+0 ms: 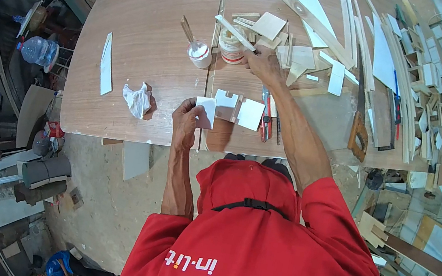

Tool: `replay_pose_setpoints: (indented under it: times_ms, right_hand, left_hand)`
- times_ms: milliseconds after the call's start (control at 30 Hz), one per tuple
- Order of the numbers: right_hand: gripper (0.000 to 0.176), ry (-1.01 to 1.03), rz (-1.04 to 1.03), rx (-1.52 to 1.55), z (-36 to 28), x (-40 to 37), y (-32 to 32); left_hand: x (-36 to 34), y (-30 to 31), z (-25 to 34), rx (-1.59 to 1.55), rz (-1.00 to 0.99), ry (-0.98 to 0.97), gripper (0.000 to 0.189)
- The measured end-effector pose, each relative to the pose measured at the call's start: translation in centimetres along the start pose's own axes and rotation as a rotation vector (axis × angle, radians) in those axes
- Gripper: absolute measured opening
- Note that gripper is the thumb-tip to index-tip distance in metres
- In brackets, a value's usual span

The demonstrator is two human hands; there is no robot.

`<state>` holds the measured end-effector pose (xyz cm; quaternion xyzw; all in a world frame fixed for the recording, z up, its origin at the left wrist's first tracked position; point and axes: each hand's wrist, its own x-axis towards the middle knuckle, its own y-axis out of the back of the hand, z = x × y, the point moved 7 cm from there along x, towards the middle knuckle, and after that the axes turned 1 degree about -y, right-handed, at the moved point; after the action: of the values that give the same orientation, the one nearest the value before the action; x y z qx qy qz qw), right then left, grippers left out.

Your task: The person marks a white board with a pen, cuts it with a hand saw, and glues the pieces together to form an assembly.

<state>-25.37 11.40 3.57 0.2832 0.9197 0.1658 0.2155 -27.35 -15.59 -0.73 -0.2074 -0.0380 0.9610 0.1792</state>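
Observation:
My left hand point(185, 119) pinches a small white square board point(206, 113) above the near edge of the table. My right hand point(264, 63) reaches forward and grips a pale flat wooden stick point(232, 30), which lies across the top of an open jar point(231, 51). Left of the jar stands a white cup point(199, 56) with a brush point(187, 29) in it. Just right of the white board sits a small white-faced wooden piece with notches point(228, 106), beside another white square piece point(250, 114). A red utility knife point(266, 123) lies near my right forearm.
A crumpled white cloth point(138, 101) and a narrow white offcut point(107, 65) lie on the table's left half. Wood scraps point(296, 57), long strips and a handsaw point(358, 132) cover the right side. A person in blue point(59, 266) is at the lower left.

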Motion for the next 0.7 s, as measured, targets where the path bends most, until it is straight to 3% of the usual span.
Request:
replay_pose_setpoints:
  times_ms: [67, 133, 233, 367, 433, 600, 700]
  right_hand:
    - [0.038, -0.024, -0.031, 0.025, 0.1, -0.2, -0.3]
    - [0.026, -0.008, -0.079, 0.376, 0.3, 0.0, -1.0]
    - [0.017, -0.094, -0.083, 0.65, 1.1, -0.2, -1.6]
    - [0.016, -0.13, -0.091, 0.719, 1.5, 0.3, -2.1]
    - [0.017, -0.162, -0.054, 0.919, 1.7, 0.2, -2.2]
    - [0.02, 0.015, 0.089, 0.773, 0.9, -2.3, 1.4]
    - [0.022, 0.135, 0.216, 0.508, 0.0, -2.5, 4.9]
  left_hand:
    - [0.1, 0.6, 0.2, 0.053, -0.027, 0.031, 0.02]
    - [0.8, 1.7, -0.1, 0.068, -0.028, 0.017, 0.019]
    - [1.0, 2.5, -0.7, 0.073, -0.027, 0.007, 0.018]
    - [1.3, 2.8, -1.2, 0.107, -0.022, 0.033, 0.018]
    - [1.8, 3.1, -1.8, 0.136, -0.015, -0.005, 0.017]
    - [3.0, 4.2, -2.4, 0.136, 0.015, -0.162, 0.018]
    - [3.8, 4.4, -3.2, 0.224, -0.017, 0.011, 0.031]
